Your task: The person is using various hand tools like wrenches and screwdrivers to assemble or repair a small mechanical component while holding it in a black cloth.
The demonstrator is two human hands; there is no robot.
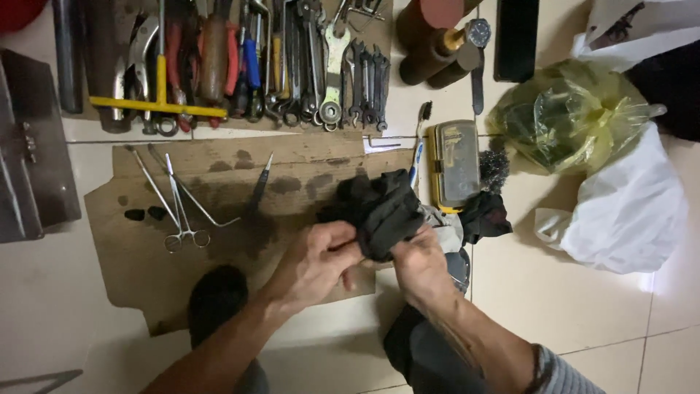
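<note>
Both my hands grip a crumpled black rag [379, 208] over the right end of an oil-stained cardboard sheet [146, 248]. My left hand [321, 255] closes on the rag's lower left side. My right hand [419, 266] holds its lower right side, and whatever lies inside the rag is hidden. Long metal forceps [179, 211] and a thin pointed tool [260, 182] rest on the cardboard to the left.
Rows of wrenches [350, 73], pliers [219, 66] and other hand tools line the far side. A yellow case [453, 162], a toothbrush [418, 146], a yellow plastic bag [572, 117], a white bag [627, 211] and a dark metal box [29, 146] sit on the tiled floor.
</note>
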